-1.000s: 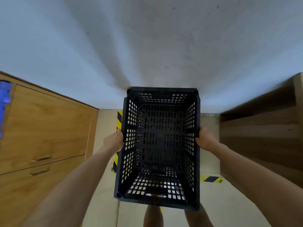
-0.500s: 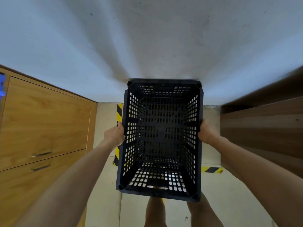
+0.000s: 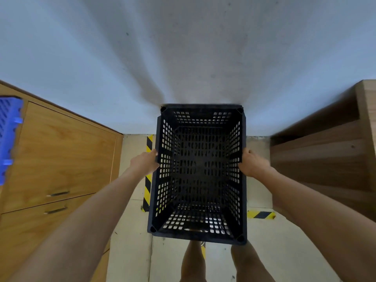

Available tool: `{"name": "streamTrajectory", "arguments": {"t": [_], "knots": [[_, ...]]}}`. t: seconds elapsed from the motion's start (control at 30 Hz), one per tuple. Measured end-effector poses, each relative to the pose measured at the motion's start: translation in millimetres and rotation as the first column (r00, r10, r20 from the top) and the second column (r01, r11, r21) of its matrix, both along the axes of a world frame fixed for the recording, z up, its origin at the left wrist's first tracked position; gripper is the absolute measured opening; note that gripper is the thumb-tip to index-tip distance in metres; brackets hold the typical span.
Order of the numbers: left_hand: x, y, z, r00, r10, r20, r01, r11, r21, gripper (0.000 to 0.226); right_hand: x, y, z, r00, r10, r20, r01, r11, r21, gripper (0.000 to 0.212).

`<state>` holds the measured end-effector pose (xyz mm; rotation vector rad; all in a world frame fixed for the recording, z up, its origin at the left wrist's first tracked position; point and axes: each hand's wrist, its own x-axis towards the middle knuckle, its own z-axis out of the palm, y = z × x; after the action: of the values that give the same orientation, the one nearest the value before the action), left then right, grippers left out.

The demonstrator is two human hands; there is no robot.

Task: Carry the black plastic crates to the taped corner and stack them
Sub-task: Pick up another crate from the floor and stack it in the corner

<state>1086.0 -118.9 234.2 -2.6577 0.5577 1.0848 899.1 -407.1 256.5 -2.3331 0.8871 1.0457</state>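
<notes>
A black perforated plastic crate [image 3: 198, 174] is held open side up in front of me, its far end close to the white wall. My left hand [image 3: 144, 164] grips its left long side and my right hand [image 3: 252, 164] grips its right long side. Below it, yellow-and-black tape [image 3: 149, 176] runs along the floor on the left, and a short tape piece [image 3: 261, 215] lies on the right, marking the corner. The floor under the crate is hidden, so I cannot tell whether another crate sits beneath.
A wooden cabinet with drawers [image 3: 59, 163] stands on the left, with a blue crate [image 3: 9, 135] at the far left edge. A darker wooden unit [image 3: 325, 155] stands on the right. My legs [image 3: 219, 263] show below the crate.
The crate and both hands have dropped lower in view, and its far end now sits further down the wall. My grip on both sides is unchanged.
</notes>
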Motion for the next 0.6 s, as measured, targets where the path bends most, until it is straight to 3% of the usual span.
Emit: {"name": "streamTrajectory", "arguments": {"t": [0.2,0.37,0.6], "knots": [[-20,1,56,0.992,-0.118,-0.039,0.113,0.988,-0.103,0.043,34,32,64,0.972,0.223,0.068,-0.229,0.968,0.100,0.043],[-28,19,107,0.968,-0.227,0.111,0.244,0.954,-0.175,0.034,61,65,127,0.924,0.362,0.126,-0.373,0.925,0.074,0.037],[-22,80,165,0.951,-0.214,0.221,0.261,0.941,-0.213,0.038,82,131,183,0.844,0.512,0.163,-0.518,0.855,-0.003,0.036]]}}
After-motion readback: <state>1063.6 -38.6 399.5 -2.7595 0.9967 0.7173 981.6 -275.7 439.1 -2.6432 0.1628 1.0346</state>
